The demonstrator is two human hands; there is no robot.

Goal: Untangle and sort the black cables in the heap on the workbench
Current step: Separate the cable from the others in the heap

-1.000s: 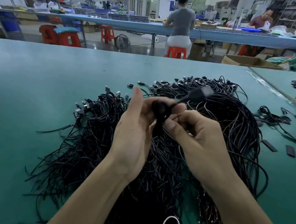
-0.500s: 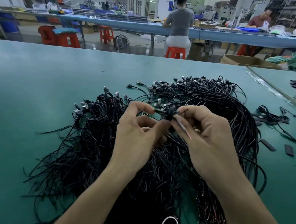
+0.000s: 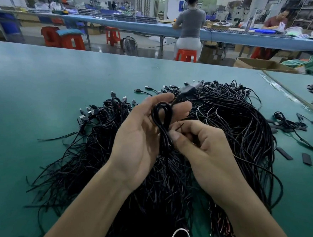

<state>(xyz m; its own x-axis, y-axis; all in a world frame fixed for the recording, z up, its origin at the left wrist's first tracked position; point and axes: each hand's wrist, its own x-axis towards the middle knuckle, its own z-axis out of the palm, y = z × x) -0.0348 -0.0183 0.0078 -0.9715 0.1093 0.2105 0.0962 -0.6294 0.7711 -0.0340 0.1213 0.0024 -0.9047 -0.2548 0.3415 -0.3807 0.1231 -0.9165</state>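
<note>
Holding one looped cable (image 3: 162, 116) over the heap (image 3: 236, 131), both hands mid-frame.

Left hand (image 3: 140, 138) lay palm-up with fingers nearly straight and spread wide, the loop resting across them; its cord ran out toward 1 o'clock to a blurred plug (image 3: 190, 90). Right hand (image 3: 204, 148) was curled, thumb and forefinger pinching the cable's strands just below the loop, touching the left palm. Heap of black cables sprawled on the green desk (image 3: 38, 89) beneath both forearms, plug ends fanned along its 12 o'clock edge, bare cut ends trailing toward 8 o'clock. At 3 o'clock, apart from the heap, lay a small cable bundle (image 3: 289, 124) and a few short black sleeves (image 3: 306, 158). A cardboard box (image 3: 263, 65) sat past the desk edge at 2 o'clock.
</note>
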